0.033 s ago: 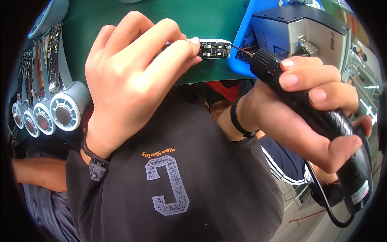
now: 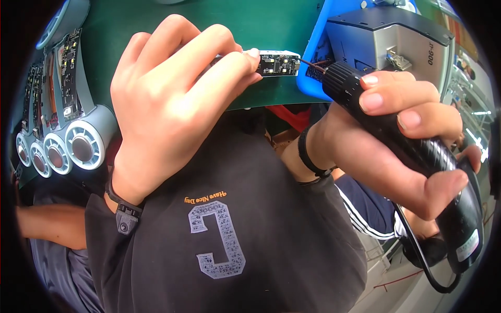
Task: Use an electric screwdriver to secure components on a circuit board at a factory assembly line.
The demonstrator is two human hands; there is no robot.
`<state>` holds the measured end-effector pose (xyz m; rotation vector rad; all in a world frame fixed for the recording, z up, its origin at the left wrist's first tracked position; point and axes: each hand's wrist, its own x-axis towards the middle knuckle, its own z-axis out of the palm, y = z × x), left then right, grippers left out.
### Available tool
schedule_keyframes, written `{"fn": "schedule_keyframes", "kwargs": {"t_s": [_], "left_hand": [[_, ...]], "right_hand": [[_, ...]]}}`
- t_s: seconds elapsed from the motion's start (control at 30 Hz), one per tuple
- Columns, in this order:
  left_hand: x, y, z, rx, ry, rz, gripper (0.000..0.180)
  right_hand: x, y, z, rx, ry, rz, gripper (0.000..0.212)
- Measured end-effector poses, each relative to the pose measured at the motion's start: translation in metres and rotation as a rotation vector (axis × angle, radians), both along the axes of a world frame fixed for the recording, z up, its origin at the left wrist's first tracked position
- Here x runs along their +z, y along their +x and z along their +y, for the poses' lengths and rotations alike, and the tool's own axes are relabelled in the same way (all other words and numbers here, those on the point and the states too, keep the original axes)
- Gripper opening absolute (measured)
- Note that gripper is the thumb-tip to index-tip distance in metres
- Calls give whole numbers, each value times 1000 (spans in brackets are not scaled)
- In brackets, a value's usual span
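Note:
My left hand [image 2: 175, 99] pinches a small assembly with a black circuit board [image 2: 279, 64] and a pale housing edge, held level above the green mat. Its other end is hidden behind my fingers. My right hand [image 2: 396, 135] is wrapped round a black electric screwdriver [image 2: 386, 117] with a ribbed collar and a cord at its rear. The thin bit [image 2: 311, 64] points at the board's right end; its tip is at or very near that end, and I cannot tell whether it touches.
At the left, several grey-blue holders [image 2: 86, 143] with round metal-centred ends carry more circuit boards [image 2: 70, 78]. A blue tray [image 2: 308, 86] and a grey metal box [image 2: 386, 44] stand at the far right on the green mat [image 2: 130, 21]. Other people's limbs show at both sides.
The screwdriver and my right hand have shifted very slightly to the left and up. My left hand and the circuit board stay where they were.

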<state>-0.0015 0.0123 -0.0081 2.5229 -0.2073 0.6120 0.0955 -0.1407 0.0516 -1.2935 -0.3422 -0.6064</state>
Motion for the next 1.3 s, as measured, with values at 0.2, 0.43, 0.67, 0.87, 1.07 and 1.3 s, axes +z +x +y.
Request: {"fn": "schedule_keyframes", "kwargs": {"t_s": [0.2,0.43,0.67,0.87,1.07,1.3], "left_hand": [[1,-1,1,-3,-3,1,24],[0,0,-2,17,38,-24,24],[11,0,-5,22,15,13,26],[13,2,-7,1,46,-24,26],[13,-1,-7,19,27,2,25],[12,1,-7,43,18,0,24]], "right_hand": [[-7,12,-18,298,-187,-103,42],[-12,26,-14,329,-143,-43,42],[-5,18,-70,568,-503,240,73],[27,11,-68,172,-208,-102,50],[47,11,-70,-98,57,-334,44],[41,47,-83,-60,-89,-157,45]]}}
